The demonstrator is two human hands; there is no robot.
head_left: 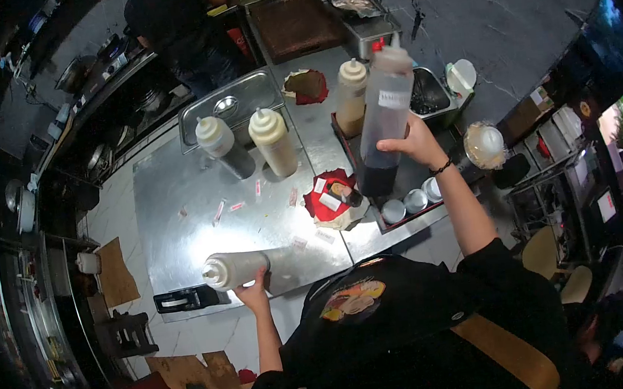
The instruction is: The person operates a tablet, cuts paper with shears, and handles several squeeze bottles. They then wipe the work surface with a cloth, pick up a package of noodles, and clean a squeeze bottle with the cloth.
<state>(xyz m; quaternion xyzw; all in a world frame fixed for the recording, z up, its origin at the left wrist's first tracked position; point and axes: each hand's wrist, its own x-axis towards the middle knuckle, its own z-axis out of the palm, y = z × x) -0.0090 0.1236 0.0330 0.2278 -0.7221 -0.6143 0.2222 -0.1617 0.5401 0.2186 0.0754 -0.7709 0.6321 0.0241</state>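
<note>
My right hand point(418, 144) is wrapped round a tall clear squeeze bottle point(386, 123) with dark liquid at its bottom and a white label. It is over the right side of the steel table, its base beside a red cloth point(319, 207). Near the table's front edge, my left hand point(252, 294) grips a whitish squeeze bottle point(238, 269), tilted with its nozzle to the left; some fingers are hidden behind it. Two more squeeze bottles stand farther back, one with dark contents point(234, 157) and one cream-coloured point(275, 149).
Small label strips point(257, 188) are scattered over the steel table point(169, 197). A black tape dispenser point(187, 299) sits at the front left. On the right, a tray point(422, 215) holds a brownish squeeze bottle point(352, 100) and several round containers. Behind the table stands another person point(180, 34).
</note>
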